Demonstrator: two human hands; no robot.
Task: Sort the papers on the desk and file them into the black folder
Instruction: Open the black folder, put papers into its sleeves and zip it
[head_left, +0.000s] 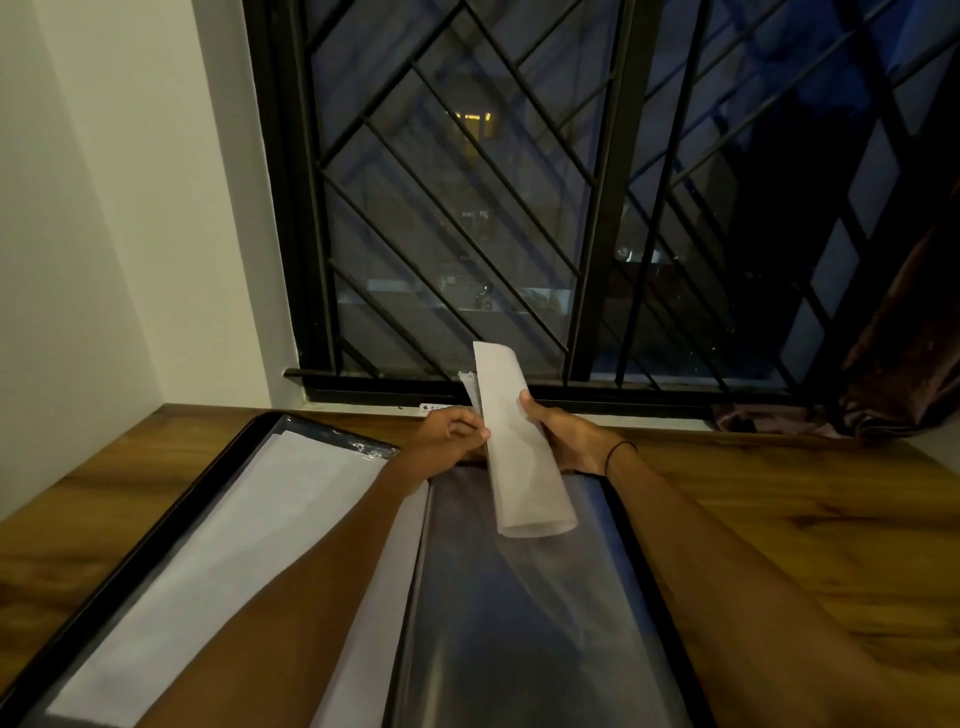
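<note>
Both hands grip a sheaf of papers (519, 447) upright above the open black folder (524, 613) on the wooden counter (779, 509): the left hand (451, 435) pinches the sheaf's left edge, the right hand (563, 436) clasps its right edge. A white sheet (218, 561) lies in the folder's left sleeve, under the left forearm. A barred window (467, 208) stands behind.

We see a wooden desk (779, 509) below the barred window (519, 208), our open black folder (644, 587) lying flat across it, clear sleeves up, a white sheet (218, 561) in the left sleeve
</note>
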